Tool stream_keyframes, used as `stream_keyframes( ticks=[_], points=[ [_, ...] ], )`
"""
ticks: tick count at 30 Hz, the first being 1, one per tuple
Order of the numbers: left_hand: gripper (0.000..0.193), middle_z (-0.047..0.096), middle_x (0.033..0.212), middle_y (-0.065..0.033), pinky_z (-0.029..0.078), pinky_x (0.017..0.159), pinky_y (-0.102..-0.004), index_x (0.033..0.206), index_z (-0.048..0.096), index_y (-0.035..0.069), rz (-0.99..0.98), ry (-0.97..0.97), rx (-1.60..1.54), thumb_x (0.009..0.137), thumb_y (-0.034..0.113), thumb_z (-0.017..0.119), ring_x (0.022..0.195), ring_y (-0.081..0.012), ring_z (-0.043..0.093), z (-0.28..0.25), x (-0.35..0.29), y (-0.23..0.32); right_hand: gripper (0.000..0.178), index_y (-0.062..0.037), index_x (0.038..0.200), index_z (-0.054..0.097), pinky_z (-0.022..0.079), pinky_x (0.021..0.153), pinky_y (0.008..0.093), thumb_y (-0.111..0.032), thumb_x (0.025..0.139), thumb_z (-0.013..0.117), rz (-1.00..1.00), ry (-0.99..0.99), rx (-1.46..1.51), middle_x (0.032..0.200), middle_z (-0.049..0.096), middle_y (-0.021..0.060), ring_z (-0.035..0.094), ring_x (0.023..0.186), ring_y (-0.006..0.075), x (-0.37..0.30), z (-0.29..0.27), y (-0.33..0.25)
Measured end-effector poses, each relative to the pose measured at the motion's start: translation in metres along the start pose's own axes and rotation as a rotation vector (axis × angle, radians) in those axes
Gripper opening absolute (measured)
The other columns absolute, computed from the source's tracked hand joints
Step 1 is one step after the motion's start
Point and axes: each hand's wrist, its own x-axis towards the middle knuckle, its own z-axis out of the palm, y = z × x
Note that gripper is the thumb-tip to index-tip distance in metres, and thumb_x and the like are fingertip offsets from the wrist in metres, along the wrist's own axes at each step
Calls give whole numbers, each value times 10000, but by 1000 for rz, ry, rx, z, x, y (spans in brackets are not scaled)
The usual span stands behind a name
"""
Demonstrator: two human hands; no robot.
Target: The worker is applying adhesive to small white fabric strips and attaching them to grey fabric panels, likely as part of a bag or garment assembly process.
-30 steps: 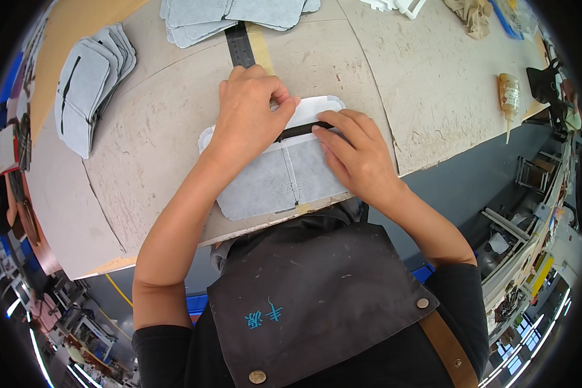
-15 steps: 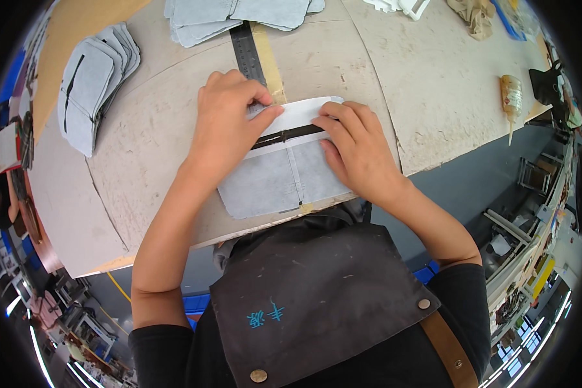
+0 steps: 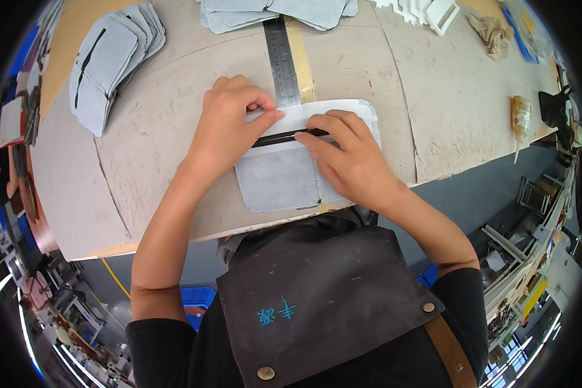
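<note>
A pale grey panel (image 3: 275,184) with rounded corners lies flat at the table's near edge. Along its upper part runs a white strip (image 3: 296,116), and below that a narrow black strip (image 3: 275,139) set in a slot. My left hand (image 3: 229,123) has thumb and forefinger closed together at the white strip, left of the middle; what lies between the fingertips is hard to see. My right hand (image 3: 352,152) is bent over the black strip, fingertips pressed on it near the middle seam, covering the panel's right part.
Beyond the panel a dark steel ruler (image 3: 282,64) lies beside yellow tape (image 3: 300,61). Stacked grey panels lie at far left (image 3: 113,58) and far middle (image 3: 239,21). White frames (image 3: 441,16), a crumpled cloth (image 3: 495,35) and a nozzle bottle (image 3: 521,116) are at right.
My right hand has slid left along the black strip, past the middle seam, baring the panel's right end. My left hand stays at the white strip. The whole view has shifted slightly.
</note>
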Motion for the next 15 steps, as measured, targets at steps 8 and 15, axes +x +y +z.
stream_keyframes(
  ticks=[8, 15],
  points=[
    [110, 565, 737, -46, 438, 681, -315, 806, 682, 30, 42, -2, 19, 766, 84, 769, 794, -193, 506, -4, 3, -2, 371, -50, 1042, 677, 434, 899, 400, 14, 676, 668, 10, -18, -19, 1144, 544, 76, 499, 1077, 282, 8, 6, -3],
    [118, 567, 739, -50, 436, 675, -320, 779, 660, 22, 87, 13, 29, 757, 69, 766, 784, -202, 508, 1, 5, -7, 378, -58, 1052, 674, 429, 906, 400, 11, 680, 668, 14, -28, -33, 1159, 530, 78, 488, 1089, 284, 6, 8, -2]
  ],
)
